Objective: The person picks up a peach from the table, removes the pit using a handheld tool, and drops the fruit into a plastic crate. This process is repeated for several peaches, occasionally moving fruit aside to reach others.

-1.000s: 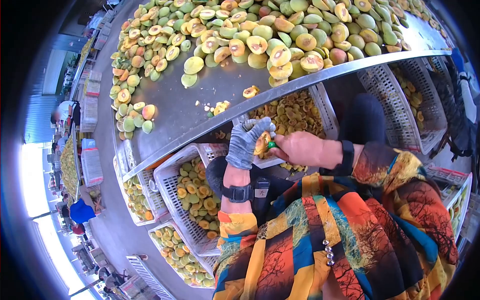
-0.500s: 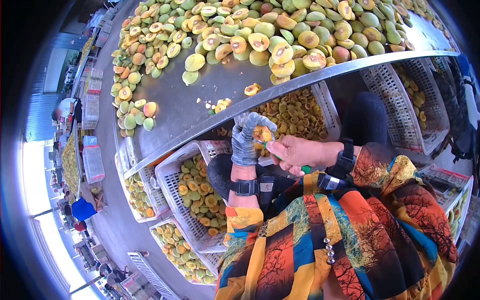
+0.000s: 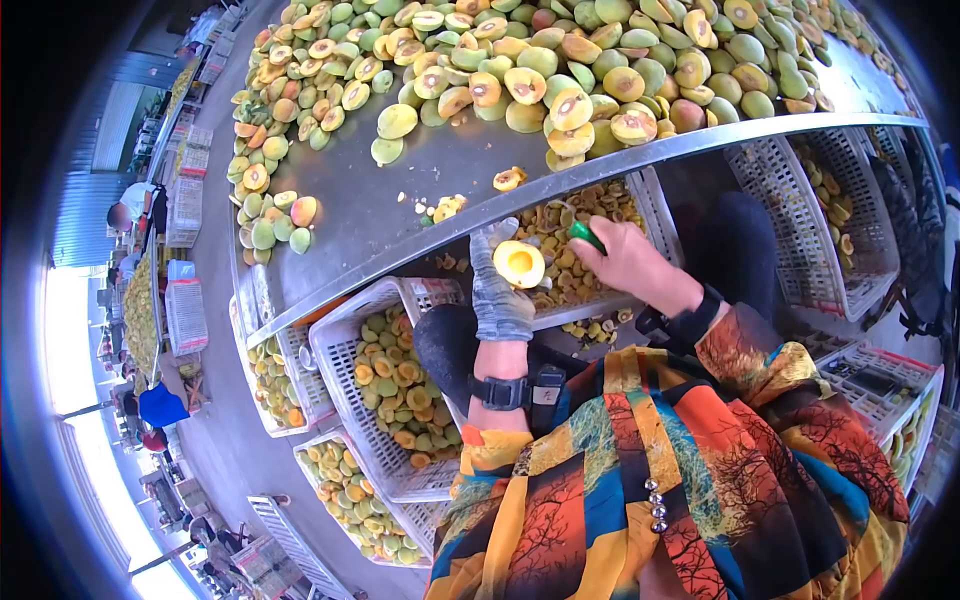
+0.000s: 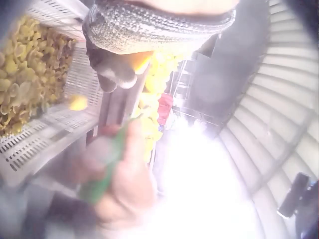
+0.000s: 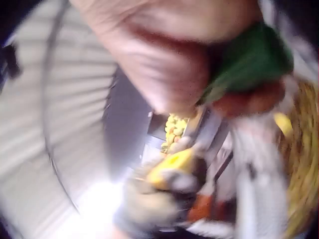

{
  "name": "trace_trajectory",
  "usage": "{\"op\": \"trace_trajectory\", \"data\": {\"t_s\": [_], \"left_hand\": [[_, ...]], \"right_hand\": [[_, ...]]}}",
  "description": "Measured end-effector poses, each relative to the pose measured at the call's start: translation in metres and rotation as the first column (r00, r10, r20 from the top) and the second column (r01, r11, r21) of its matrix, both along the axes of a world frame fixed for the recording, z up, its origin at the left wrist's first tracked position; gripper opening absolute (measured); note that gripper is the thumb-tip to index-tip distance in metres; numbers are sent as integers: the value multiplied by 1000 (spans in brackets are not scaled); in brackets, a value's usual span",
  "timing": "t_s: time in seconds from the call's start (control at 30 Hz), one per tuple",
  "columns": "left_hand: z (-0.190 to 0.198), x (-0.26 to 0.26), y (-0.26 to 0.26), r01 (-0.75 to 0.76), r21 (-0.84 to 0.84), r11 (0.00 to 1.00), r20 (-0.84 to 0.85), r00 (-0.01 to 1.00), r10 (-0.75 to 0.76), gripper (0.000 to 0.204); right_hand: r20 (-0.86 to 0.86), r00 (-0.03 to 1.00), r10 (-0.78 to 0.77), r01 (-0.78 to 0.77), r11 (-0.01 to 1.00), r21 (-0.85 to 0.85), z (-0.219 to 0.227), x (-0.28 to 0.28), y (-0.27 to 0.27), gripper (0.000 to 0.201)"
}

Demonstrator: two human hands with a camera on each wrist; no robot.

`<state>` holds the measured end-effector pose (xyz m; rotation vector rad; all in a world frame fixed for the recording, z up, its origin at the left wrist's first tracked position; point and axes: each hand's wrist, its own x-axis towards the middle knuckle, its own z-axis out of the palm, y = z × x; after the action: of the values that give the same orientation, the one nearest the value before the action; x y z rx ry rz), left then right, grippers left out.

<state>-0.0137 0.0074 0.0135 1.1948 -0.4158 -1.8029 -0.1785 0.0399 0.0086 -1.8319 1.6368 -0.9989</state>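
In the head view my left hand [image 3: 500,300], in a grey knit glove, holds a peach half [image 3: 519,264] with its smooth round hollow facing up. Yellow flesh of that half also shows among the blurred gloved fingers in the right wrist view. My bare right hand [image 3: 640,265] is apart from it, to the right, gripping a green-handled tool [image 3: 587,236]. In the left wrist view the green handle [image 4: 102,174] lies across the curled fingers; its working end is blurred. Below both hands is a white crate [image 3: 655,215] of yellow fruit scraps.
A metal table [image 3: 340,200] with a raised edge bears a heap of halved peaches [image 3: 570,108]. White crates of peach halves stand at the left [image 3: 335,350] and right [image 3: 870,250]. In the left wrist view a small yellow piece [image 4: 78,102] shows against the crate wall.
My right hand has drawn the tool away from the peach half, up and to the right. The left hand has turned the half so its hollow shows.
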Motion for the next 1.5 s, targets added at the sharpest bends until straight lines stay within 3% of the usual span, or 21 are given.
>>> {"op": "trace_trajectory", "data": {"t_s": [0.07,0.1,0.2,0.27,0.33,0.37,0.47,0.5,0.57,0.63,0.73,1.0,1.13,1.2,1.27,1.3,1.33,1.37,1.4,1.47,1.5], "left_hand": [[0,0,1,-103,-18,994,42,994,104,51],[7,2,3,-39,-12,999,2,999,39,46],[5,0,3,-26,-79,997,25,999,28,46],[3,-2,1,-37,-86,996,-2,999,37,47],[1,-5,0,-165,-98,981,-114,982,154,48],[3,-7,3,-185,-112,976,-18,983,185,50],[-8,2,4,-141,-194,971,-197,975,102,53],[-10,7,1,-62,-209,976,-186,982,22,57],[-8,6,0,-118,-169,979,-176,981,88,58],[5,5,2,-224,-101,969,-156,966,207,59],[27,4,-1,-284,-96,954,-174,948,265,59],[24,0,3,-224,-210,952,-76,974,213,66],[14,2,0,-192,-158,969,-232,961,153,71],[28,-5,2,-298,-152,942,-66,954,291,72],[46,-2,6,-246,-136,960,41,966,253,67],[35,14,4,-276,-236,932,69,952,299,65],[20,39,-2,-301,-337,892,89,933,348,63],[18,70,-2,-102,-570,816,330,881,341,60],[22,106,4,152,-705,693,538,751,383,57],[45,181,28,213,-309,927,935,249,254,44],[70,177,27,224,49,973,985,-174,-10,41]], "right_hand": [[83,996,25,-32,996,79,19,11,9,25],[87,995,55,-62,994,89,19,20,13,26],[-91,984,156,-165,981,-102,20,29,17,23],[-189,971,148,-163,985,-64,21,31,22,21],[-283,948,147,-159,987,-18,23,35,29,19],[-311,935,169,-191,981,-41,24,36,33,17],[-550,814,188,-255,966,-48,31,45,40,15],[-522,828,203,-263,964,-42,33,45,39,15],[-491,843,221,-276,960,-40,34,43,36,15],[-182,948,262,-276,960,-54,34,40,29,19],[-212,967,139,-148,988,-31,48,38,22,21],[-435,887,156,-210,974,-79,44,39,31,16],[-301,912,279,-302,953,-31,44,38,34,16],[-213,926,311,-322,947,-19,46,40,33,18],[49,946,319,-323,938,123,41,43,31,25],[322,892,319,-340,940,11,35,45,29,24],[541,771,336,-466,877,117,43,42,30,26],[705,676,216,-521,817,249,53,34,29,25],[824,564,57,-592,724,355,59,26,30,25],[571,820,34,-336,837,433,54,3,20,23],[301,951,66,-171,925,340,28,-7,17,22]]}}
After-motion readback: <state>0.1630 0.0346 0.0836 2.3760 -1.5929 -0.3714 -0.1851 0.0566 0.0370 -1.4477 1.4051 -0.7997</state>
